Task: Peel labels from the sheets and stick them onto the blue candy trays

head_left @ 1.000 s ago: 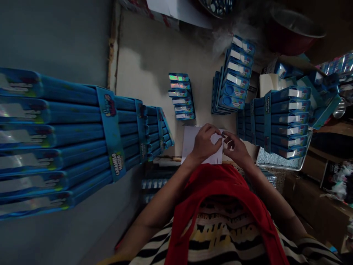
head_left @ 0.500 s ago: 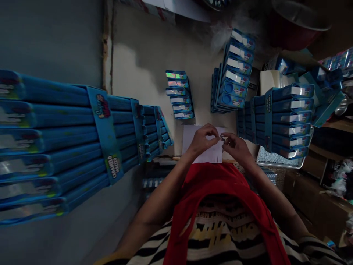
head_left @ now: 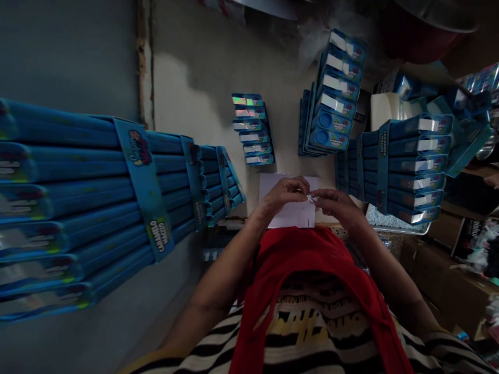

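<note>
Over a white sheet of paper point(head_left: 294, 216), my two hands meet at a small, shiny, silvery-white piece point(head_left: 311, 198), too small to name. Thumb and fingers of my left hand point(head_left: 286, 192) pinch it from the left. On the other side, my right hand point(head_left: 338, 205) has its fingertips closed on the same piece, which they partly cover. The paper lies flat at the table edge, right in front of a red apron point(head_left: 300, 249).
Blue boxes labelled "Caramelo Macizo" stand in a long row point(head_left: 109, 187) at left, a small stack point(head_left: 255, 130) at centre and taller stacks point(head_left: 337, 98) at right. A metal tray point(head_left: 423, 228) of pale blue pieces sits below the right stack. A red bowl point(head_left: 413, 41) is behind.
My fingertips have drawn closer together around the small piece, and the right fingers lie straighter. The piece now looks brighter and whiter. The view has shifted slightly.
</note>
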`<move>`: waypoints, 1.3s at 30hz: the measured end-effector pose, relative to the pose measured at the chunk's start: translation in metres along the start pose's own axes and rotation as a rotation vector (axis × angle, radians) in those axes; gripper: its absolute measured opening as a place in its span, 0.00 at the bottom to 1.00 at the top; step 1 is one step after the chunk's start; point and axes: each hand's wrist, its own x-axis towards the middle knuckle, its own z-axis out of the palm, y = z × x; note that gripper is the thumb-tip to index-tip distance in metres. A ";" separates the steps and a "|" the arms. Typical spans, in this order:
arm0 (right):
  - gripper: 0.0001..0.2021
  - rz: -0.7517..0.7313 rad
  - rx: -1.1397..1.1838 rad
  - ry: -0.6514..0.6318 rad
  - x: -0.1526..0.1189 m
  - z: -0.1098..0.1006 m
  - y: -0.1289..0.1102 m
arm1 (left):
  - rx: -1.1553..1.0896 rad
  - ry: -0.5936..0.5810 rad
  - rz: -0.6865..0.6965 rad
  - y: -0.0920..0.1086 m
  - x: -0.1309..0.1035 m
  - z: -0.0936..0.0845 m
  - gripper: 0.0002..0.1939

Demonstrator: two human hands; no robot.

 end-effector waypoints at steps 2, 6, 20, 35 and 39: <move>0.22 0.034 0.009 0.006 0.002 0.000 0.000 | -0.056 0.000 -0.012 0.000 -0.001 0.000 0.11; 0.21 0.064 0.043 0.020 0.005 0.002 0.000 | -0.153 -0.012 -0.035 0.000 -0.001 0.001 0.11; 0.15 -0.204 0.459 -0.030 0.023 -0.005 0.008 | 0.012 0.526 0.003 0.025 -0.018 0.038 0.13; 0.11 -0.206 0.744 -0.127 0.028 0.006 0.004 | 0.332 0.510 0.176 0.052 -0.023 0.065 0.07; 0.11 -0.208 0.649 -0.063 0.031 0.003 0.006 | 0.388 0.520 0.245 0.061 -0.020 0.064 0.03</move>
